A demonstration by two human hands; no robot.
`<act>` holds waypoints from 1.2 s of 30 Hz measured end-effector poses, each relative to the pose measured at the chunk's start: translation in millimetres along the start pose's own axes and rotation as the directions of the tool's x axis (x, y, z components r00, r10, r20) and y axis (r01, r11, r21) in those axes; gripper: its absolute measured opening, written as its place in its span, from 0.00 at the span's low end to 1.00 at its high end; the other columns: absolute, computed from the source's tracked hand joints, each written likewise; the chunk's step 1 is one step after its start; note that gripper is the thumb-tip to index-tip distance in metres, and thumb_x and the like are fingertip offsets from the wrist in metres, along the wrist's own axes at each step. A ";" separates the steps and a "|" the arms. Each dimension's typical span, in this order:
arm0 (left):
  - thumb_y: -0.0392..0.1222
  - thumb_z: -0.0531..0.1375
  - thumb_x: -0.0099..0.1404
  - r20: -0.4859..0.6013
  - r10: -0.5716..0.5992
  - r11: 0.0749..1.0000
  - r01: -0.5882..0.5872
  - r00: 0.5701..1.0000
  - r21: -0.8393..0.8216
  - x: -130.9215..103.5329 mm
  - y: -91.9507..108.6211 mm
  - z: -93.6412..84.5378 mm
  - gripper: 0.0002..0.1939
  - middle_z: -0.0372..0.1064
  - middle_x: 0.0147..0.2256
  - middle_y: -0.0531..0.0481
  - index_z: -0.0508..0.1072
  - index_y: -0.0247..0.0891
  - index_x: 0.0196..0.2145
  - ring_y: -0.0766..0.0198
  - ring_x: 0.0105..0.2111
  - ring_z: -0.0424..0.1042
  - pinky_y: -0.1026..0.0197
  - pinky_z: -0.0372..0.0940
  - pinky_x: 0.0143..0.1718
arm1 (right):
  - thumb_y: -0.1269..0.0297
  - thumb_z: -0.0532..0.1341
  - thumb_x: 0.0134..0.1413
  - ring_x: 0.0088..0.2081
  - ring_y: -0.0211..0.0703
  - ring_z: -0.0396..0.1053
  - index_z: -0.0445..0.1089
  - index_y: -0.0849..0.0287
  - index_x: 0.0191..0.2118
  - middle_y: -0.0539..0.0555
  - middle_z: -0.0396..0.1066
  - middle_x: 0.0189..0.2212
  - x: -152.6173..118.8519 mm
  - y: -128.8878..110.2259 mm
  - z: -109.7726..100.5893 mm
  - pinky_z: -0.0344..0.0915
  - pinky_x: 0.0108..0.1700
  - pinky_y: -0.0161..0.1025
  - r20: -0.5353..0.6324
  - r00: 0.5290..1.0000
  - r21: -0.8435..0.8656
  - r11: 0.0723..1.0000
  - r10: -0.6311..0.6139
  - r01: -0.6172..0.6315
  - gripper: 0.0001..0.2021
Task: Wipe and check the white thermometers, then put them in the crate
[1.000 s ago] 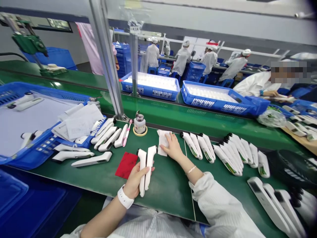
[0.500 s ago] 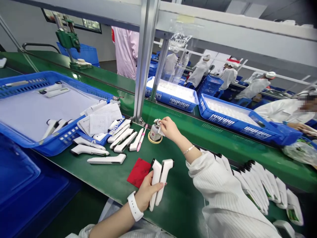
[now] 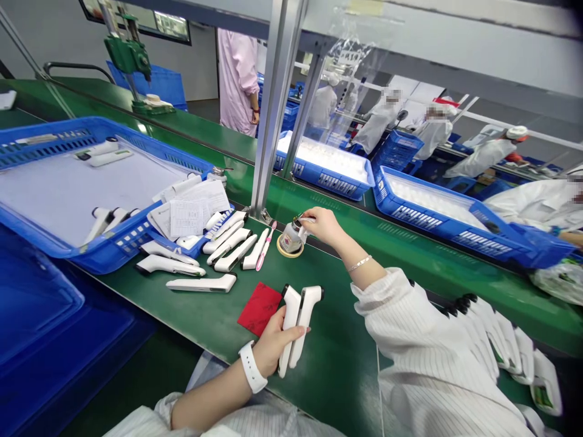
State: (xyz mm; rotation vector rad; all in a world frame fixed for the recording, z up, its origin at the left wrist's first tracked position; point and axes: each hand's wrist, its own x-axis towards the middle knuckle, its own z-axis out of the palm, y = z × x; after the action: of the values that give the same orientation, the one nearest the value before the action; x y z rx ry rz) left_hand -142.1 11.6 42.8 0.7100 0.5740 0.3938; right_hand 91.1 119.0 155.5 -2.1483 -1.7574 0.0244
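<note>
My left hand [image 3: 272, 345] is wrapped around two white, angled handheld device housings [image 3: 311, 297] with black ends, held side by side above the green bench. My right hand [image 3: 327, 226] pinches a small white piece, like cloth or paper, at the mouth of a small labelled jar [image 3: 289, 240]. Its fingers partly hide the jar's top. The jar stands in a yellowish ring [image 3: 286, 253]. A red sheet [image 3: 259, 308] lies just left of the held housings. Left of the jar are a pink-and-white toothbrush [image 3: 266, 245] and several similar housings [image 3: 230, 250].
A large blue crate [image 3: 91, 260] with housings and papers [image 3: 187, 217] stands at left. More housings [image 3: 496, 334] line the bench at right. A metal post [image 3: 275, 115] rises behind the jar. Blue trays [image 3: 437, 221] lie beyond, with people in work clothes further back.
My right hand stays at the jar, its wrist turned slightly and fingers now lower over the mouth. The left hand keeps both housings. The whole view has shifted slightly.
</note>
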 end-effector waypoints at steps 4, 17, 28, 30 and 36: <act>0.40 0.67 0.50 0.013 0.002 1.000 -0.001 1.000 -0.008 0.4 -0.1 -0.1 0.22 0.70 0.35 0.49 0.68 0.37 0.43 0.57 0.39 0.71 0.59 0.61 0.38 | 0.73 0.55 0.49 0.35 0.44 0.68 0.76 0.62 0.31 0.57 0.70 0.33 -4.8 -6.5 -6.9 0.61 0.38 0.36 0.056 0.993 -0.055 0.993 -0.104 0.107 0.11; 0.36 0.67 0.48 0.013 0.000 0.999 0.000 1.000 -0.046 0.7 -2.5 -1.7 0.25 0.69 0.36 0.50 0.66 0.38 0.45 0.58 0.40 0.70 0.61 0.61 0.36 | 0.70 0.54 0.56 0.36 0.41 0.68 0.73 0.63 0.38 0.57 0.69 0.36 -51.5 -13.0 -18.0 0.63 0.41 0.36 -0.114 0.984 0.013 0.990 -0.136 0.138 0.11; 0.40 0.68 0.48 0.023 -0.015 1.000 0.015 1.000 -0.015 4.0 -2.4 -2.4 0.21 0.68 0.32 0.53 0.69 0.37 0.40 0.66 0.32 0.67 0.64 0.60 0.35 | 0.69 0.54 0.58 0.34 0.40 0.67 0.70 0.59 0.40 0.56 0.67 0.34 -186.6 -31.9 7.8 0.66 0.35 0.37 0.044 0.975 0.312 0.930 -0.217 0.193 0.09; 0.39 0.68 0.48 0.011 -0.018 1.000 0.018 1.000 -0.015 4.3 -3.0 -2.5 0.20 0.67 0.31 0.54 0.69 0.36 0.40 0.69 0.30 0.65 0.66 0.59 0.33 | 0.69 0.54 0.58 0.35 0.40 0.67 0.71 0.59 0.40 0.56 0.68 0.33 -189.8 -32.6 16.4 0.67 0.36 0.38 0.034 0.970 0.308 0.926 -0.241 0.219 0.09; 0.40 0.68 0.49 0.007 -0.030 1.000 0.030 1.000 -0.005 5.0 -3.1 -2.9 0.21 0.68 0.31 0.52 0.69 0.35 0.40 0.68 0.30 0.66 0.67 0.59 0.31 | 0.69 0.54 0.58 0.36 0.42 0.67 0.70 0.59 0.39 0.57 0.68 0.34 -188.9 -28.9 19.8 0.67 0.38 0.40 0.005 0.975 0.270 0.939 -0.224 0.214 0.08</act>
State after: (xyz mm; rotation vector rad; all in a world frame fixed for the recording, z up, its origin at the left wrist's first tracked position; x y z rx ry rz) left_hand -139.6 13.5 37.1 0.6965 0.5761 0.3645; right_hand 16.6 -50.7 105.0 -1.7642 -1.8833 0.2317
